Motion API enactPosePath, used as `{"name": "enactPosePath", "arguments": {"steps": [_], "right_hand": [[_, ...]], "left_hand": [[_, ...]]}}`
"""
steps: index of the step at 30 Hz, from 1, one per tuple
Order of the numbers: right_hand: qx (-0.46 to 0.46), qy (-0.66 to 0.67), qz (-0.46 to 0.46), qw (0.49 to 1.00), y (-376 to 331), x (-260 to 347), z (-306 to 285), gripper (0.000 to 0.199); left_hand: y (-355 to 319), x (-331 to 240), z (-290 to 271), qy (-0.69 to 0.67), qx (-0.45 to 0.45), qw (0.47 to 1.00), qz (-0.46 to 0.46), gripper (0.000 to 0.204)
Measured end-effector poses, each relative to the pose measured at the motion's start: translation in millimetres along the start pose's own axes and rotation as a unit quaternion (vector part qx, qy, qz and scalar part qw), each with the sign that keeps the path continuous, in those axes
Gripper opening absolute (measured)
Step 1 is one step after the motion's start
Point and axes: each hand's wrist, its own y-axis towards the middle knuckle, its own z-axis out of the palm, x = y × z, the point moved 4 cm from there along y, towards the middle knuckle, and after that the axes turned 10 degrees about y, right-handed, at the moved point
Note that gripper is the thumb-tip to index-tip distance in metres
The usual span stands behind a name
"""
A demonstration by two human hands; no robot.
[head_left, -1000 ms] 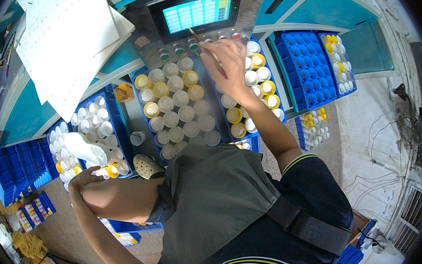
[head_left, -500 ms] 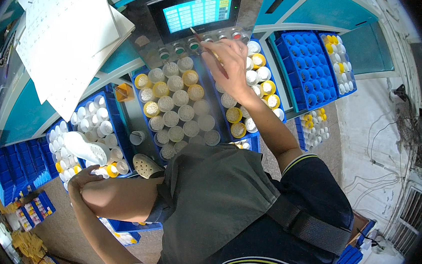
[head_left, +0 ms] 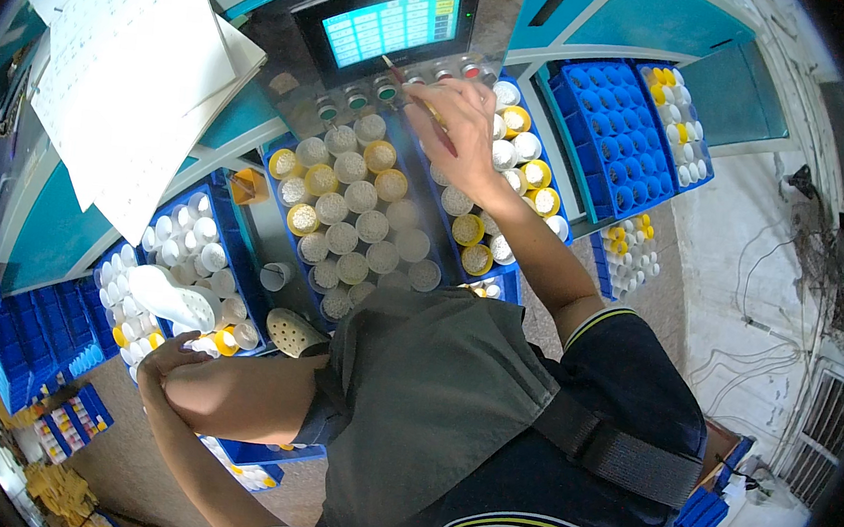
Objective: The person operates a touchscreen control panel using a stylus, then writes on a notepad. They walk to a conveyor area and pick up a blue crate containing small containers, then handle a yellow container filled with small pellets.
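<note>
My right hand (head_left: pixel 457 131) is closed round a slim brush-like stick (head_left: pixel 437 136) with a dark red handle and a pale tip. That tip points at the lower edge of a lit touch screen (head_left: pixel 392 28), close to a row of round push buttons (head_left: pixel 385 90). Below the hand stand white and yellow cups (head_left: pixel 361 196) filled with small pale pieces, set in blue trays. My left hand (head_left: pixel 171 354) lies over my bent knee, its fingers loosely stretched and holding nothing. Beside it a white clog (head_left: pixel 173 297) overlaps a crate of cups.
Handwritten paper sheets (head_left: pixel 122 77) hang at the upper left. A blue tray with round holes (head_left: pixel 619 135) stands at the right, next to more cups (head_left: pixel 677 125). A beige clog (head_left: pixel 295 333) shows by the middle tray. Blue crates (head_left: pixel 40 325) stand at the far left.
Almost nothing differs. The view has shifted very slightly; both hands and the stick keep their places.
</note>
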Motion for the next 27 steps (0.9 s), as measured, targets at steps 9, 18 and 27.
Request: {"name": "enactPosePath", "arguments": {"steps": [9,18,27], "right_hand": [[-0.008,-0.02,0.008,1.0,0.1,-4.0,-6.7,0.025],[-0.001,-0.027,0.021,0.999,0.3,-5.2,-11.0,0.026],[-0.01,-0.031,0.036,0.999,-4.3,-13.1,-17.9,0.024]], "left_hand": [[-1.6,-1.5,1.0,0.013,0.004,1.0,0.005,0.07],[-2.3,-3.8,0.5,0.024,0.004,1.0,0.008,0.071],[-3.2,-3.1,0.9,0.036,0.002,0.999,0.015,0.071]]}}
